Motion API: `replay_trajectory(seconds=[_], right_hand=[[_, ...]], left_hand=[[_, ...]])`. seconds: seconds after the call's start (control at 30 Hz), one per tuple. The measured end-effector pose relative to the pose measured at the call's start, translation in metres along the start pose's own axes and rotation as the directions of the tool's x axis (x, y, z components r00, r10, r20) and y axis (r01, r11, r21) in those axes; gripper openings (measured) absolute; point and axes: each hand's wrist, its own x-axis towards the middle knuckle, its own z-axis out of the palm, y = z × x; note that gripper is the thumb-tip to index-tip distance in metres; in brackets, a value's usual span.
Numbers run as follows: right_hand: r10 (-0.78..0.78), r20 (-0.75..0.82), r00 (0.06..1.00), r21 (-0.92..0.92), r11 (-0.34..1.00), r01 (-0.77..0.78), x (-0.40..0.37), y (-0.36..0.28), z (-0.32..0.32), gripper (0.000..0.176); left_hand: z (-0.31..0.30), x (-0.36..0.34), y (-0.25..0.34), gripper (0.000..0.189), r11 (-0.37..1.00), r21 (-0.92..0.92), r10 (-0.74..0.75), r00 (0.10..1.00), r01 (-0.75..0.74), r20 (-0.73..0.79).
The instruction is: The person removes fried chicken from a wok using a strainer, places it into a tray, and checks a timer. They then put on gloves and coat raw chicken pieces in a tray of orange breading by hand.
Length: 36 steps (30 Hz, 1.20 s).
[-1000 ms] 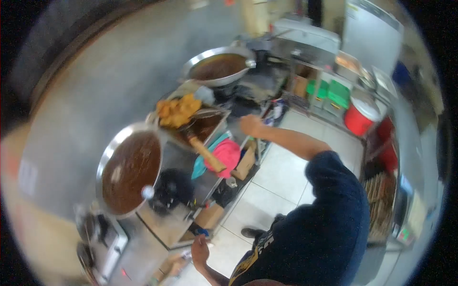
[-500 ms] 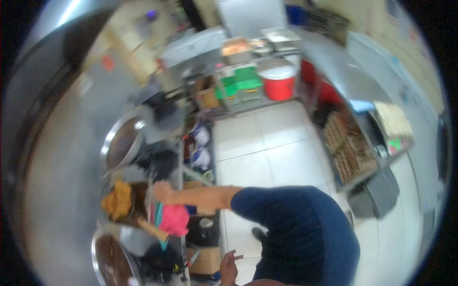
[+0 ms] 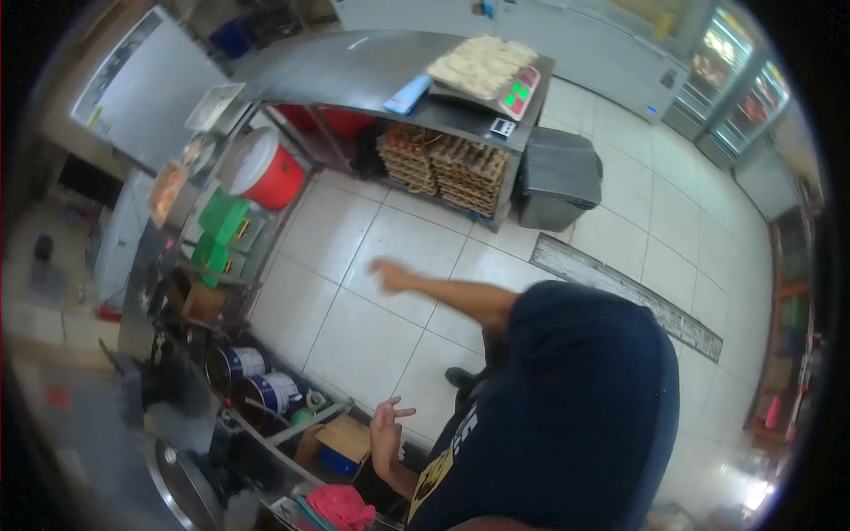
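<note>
Closest thing to either hand is the cardboard box. It sits low down under a metal frame at the bottom left, with a pink cloth bunched up just beside it. The left hand hangs near that box without touching it. Its fingers are spread, so the grip is wide open and holding nothing.

The right hand is stretched out on a straight arm over the tiled floor, well apart from everything. It's blurry, but the grip looks loose and empty too.

My read is that this is an in-between step, with the body swinging across the aisle and nothing actually being handled. Any pick-up from here would call for closing a lot of gap first, since the right hand has nothing within reach. The left would need to drop and curl in to get at the box or cloth.

Further out, a couple of blue-and-white tins stand beyond the box, then green crates and a red bucket with a white lid. Across the aisle there's a steel bench with a scale and pale flat pieces on top. Stacked trays sit underneath it, with a grey bin beside them.
</note>
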Motion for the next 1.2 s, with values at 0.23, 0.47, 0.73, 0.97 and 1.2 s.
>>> replay_trajectory(seconds=[0.23, 0.47, 0.73, 0.97, 1.2], right_hand=[[0.437, -0.468, 0.768, -0.483, 0.602, -0.636, 0.005, 0.119, -0.44, 0.034], [0.343, -0.189, 0.92, -0.787, 0.508, -0.351, 0.058, 0.219, -0.52, 0.062], [0.34, -0.456, 0.823, -0.567, 0.601, -0.563, 0.062, 0.252, -0.497, 0.059], [0.364, -0.517, 0.774, -0.48, 0.626, -0.615, 0.068, 0.247, -0.492, 0.068], [0.407, -0.41, 0.816, -0.422, 0.709, -0.565, 0.06, 0.237, -0.51, 0.061]], left_hand=[[0.112, 0.216, 0.121, 0.033, 0.897, 0.379, 0.089, 0.933, -0.227, 0.349], [0.388, 0.475, 0.223, 0.037, 0.877, 0.301, 0.183, 0.839, -0.375, 0.512], [0.537, 0.594, 0.255, 0.053, 0.751, 0.585, 0.29, 0.949, -0.306, 0.124], [0.551, 0.609, 0.254, 0.058, 0.732, 0.622, 0.281, 0.955, -0.278, 0.097], [0.554, 0.624, 0.247, 0.049, 0.715, 0.604, 0.365, 0.925, -0.351, 0.106]])
